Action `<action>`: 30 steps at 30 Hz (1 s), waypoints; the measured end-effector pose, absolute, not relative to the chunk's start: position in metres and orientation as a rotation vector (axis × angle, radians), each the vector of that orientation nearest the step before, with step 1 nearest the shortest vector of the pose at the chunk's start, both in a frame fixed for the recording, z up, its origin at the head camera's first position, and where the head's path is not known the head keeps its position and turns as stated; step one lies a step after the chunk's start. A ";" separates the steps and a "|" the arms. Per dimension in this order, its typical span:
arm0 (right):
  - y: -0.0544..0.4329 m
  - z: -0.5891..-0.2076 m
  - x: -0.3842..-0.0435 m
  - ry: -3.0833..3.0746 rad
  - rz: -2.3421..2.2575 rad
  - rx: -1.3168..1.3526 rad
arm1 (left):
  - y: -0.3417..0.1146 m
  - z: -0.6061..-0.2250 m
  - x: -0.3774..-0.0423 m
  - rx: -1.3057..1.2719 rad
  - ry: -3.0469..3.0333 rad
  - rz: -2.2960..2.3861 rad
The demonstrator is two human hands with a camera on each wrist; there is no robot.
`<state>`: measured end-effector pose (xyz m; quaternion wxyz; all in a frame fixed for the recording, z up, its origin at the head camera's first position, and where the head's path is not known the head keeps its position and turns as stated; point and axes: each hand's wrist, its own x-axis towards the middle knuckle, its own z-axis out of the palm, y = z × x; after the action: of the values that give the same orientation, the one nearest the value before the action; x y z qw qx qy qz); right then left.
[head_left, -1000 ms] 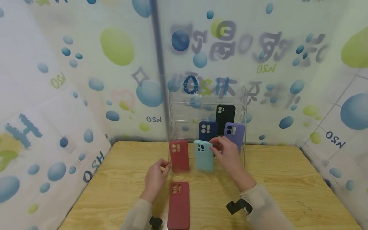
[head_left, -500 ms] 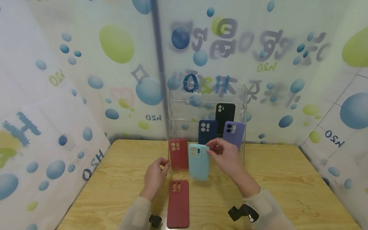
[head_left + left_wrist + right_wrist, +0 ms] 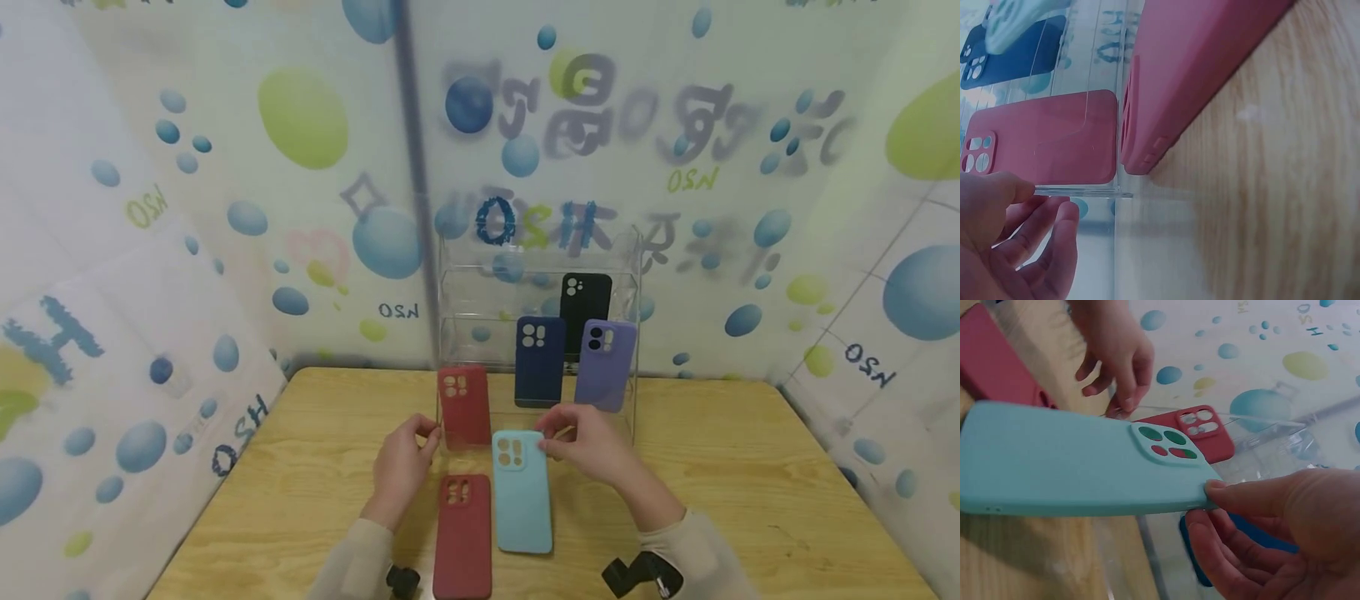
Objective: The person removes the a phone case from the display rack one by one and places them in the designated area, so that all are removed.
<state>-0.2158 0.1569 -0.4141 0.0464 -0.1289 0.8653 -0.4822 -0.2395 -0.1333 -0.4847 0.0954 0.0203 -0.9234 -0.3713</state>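
My right hand (image 3: 588, 444) pinches a light blue phone case (image 3: 522, 504) by its upper right corner, thumb on the back face and fingers behind. In the right wrist view the case (image 3: 1072, 462) hangs over the wooden table. My left hand (image 3: 405, 467) holds the left side edge of a clear acrylic display rack (image 3: 1094, 192) between thumb and fingers. A red phone case (image 3: 465, 408) stands in the rack's lowest tier beside that hand. Another red phone case (image 3: 462, 537) lies on the table in front, left of the light blue one.
Higher in the rack stand a dark blue phone case (image 3: 540, 358), a purple one and a black case (image 3: 587, 304). Behind the wooden table (image 3: 720, 467) hangs a curtain (image 3: 315, 208) printed with blue and green spots.
My right hand has drawn the light blue case out of the rack's lowest tier, toward me and down, uncovering the dark blue case. My left hand stays at the rack's edge.
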 end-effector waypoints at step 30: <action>0.133 -0.479 -0.205 2.755 -1.368 -0.274 | -0.133 -0.484 -0.238 0.083 -2.739 -1.051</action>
<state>-0.2046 0.1333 -0.4790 0.0268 -0.0887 0.8918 -0.4429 -0.2380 -0.1326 -0.4836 0.1032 0.0283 -0.9283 -0.3561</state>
